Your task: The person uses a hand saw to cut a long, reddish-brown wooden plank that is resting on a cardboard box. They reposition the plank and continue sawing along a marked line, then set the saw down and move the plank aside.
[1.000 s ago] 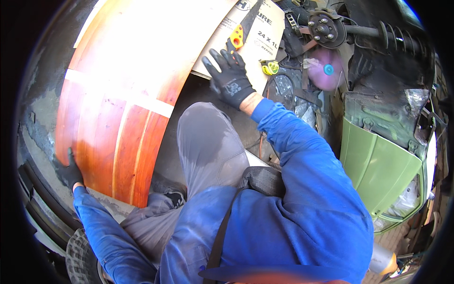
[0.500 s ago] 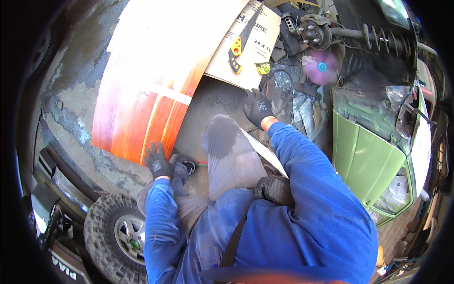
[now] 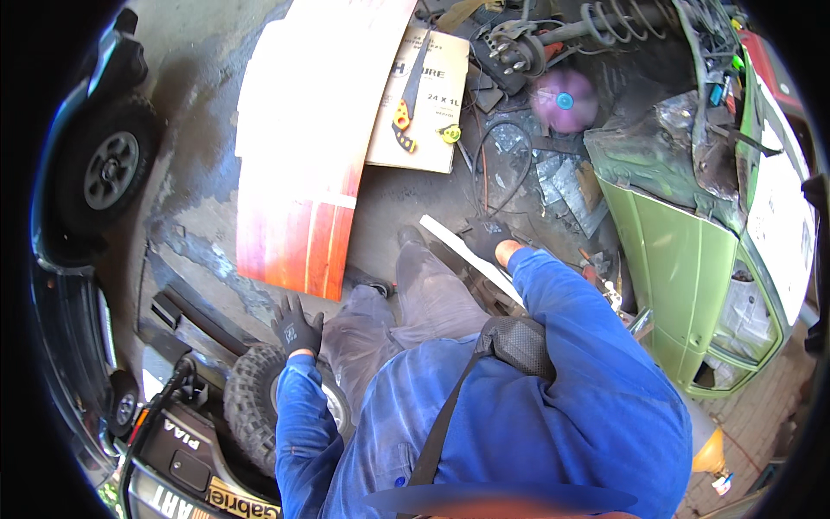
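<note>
My left hand [image 3: 296, 327], in a dark glove, hangs with its fingers spread and holds nothing. It is just below the near left corner of a reddish-brown wooden panel [image 3: 298, 251], apart from it; sunlight bleaches the panel's far part. My right hand [image 3: 488, 240], gloved too, is beside a long white strip [image 3: 467, 253] on my right. Its fingers look stretched out with nothing visible in them; whether it touches the strip I cannot tell. Beyond the panel's right edge, a hand saw [image 3: 405, 125] with a yellow-and-black handle and a yellow-green tape measure [image 3: 450, 134] lie on flattened cardboard [image 3: 432, 156].
A knobby off-road tyre [image 3: 251, 406] is close by my left arm. Suspension parts with a coil spring [image 3: 605, 26], a blurred purple disc [image 3: 564, 101] and a dark cable [image 3: 506, 125] are at the far right. A green car door [image 3: 666, 277] stands right; another vehicle's wheel [image 3: 111, 170] is left.
My left hand has left the panel's near edge and moved back toward me. My right hand has drawn back from near the cardboard to the white strip. The whole view has shifted.
</note>
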The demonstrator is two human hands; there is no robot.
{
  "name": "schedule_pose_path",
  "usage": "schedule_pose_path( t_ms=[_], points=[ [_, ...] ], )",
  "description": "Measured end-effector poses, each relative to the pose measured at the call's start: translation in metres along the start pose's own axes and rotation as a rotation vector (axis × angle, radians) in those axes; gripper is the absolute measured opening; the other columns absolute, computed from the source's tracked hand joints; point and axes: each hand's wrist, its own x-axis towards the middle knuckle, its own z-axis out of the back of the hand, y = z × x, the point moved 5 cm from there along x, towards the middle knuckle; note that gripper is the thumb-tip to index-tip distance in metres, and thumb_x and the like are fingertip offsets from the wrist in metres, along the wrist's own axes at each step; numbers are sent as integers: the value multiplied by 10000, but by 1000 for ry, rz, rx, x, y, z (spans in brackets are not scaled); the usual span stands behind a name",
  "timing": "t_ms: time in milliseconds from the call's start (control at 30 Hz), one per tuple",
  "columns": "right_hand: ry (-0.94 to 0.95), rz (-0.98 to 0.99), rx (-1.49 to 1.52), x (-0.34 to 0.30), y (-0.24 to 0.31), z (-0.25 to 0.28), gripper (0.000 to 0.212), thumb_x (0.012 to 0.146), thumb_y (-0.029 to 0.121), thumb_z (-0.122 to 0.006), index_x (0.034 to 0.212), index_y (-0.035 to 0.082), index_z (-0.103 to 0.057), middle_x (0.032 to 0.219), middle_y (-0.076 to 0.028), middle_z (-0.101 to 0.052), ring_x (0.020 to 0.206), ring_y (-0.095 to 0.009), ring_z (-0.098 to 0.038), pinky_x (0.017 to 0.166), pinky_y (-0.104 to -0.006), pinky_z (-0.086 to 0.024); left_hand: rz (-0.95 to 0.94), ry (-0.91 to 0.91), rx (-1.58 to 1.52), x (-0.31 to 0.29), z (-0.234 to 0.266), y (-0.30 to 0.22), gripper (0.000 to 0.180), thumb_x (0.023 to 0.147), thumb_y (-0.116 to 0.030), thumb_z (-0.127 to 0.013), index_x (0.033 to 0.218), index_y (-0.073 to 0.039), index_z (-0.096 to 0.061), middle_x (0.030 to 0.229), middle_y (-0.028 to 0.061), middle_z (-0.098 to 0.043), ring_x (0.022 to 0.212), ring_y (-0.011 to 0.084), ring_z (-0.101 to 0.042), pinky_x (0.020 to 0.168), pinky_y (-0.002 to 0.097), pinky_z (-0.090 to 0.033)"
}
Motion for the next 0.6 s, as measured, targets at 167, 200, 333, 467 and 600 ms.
schedule_pose_path(
  t_ms=[167,200,333,467,600],
  points=[
    [38,-27,122,-50,-44,24,553,926,429,-629,1374,105,-657,1408,-215,-676,1321,-399,-642,1104,-529,-491,-41,-39,25,-33,53,-21,867,887,-508,-796,1610,-146,-485,1699,172,-407,1551,445,-369,1242,631,-304],
    [24,-46,114,-59,-52,29,558,928,434,-630,1378,106,-655,1405,-214,-678,1320,-397,-645,1099,-533,-494,-52,-65,8,-36,59,-27,863,884,-509,-799,1597,-126,-503,1669,194,-449,1530,447,-400,1233,596,-330],
    [-57,-158,239,-83,-92,47,606,932,474,-634,1404,94,-652,1420,-215,-675,1317,-392,-649,1105,-518,-494,-95,-54,-73,-30,69,-47,850,888,-512,-803,1568,-78,-534,1636,234,-480,1512,429,-434,1242,528,-351],
    [-106,-139,275,-87,-125,64,544,918,459,-648,1320,99,-712,1335,-231,-716,1230,-427,-689,1044,-528,-540,-97,31,-157,-13,68,-59,812,923,-487,-796,1550,-40,-538,1633,252,-473,1518,446,-410,1263,534,-328],
    [-320,-211,298,-92,-141,94,464,970,393,-591,1298,88,-709,1318,-242,-710,1222,-444,-672,1052,-520,-534,-154,132,-184,25,68,-66,814,919,-523,-783,1530,-33,-562,1603,232,-518,1507,397,-456,1253,490,-367]
  ],
)
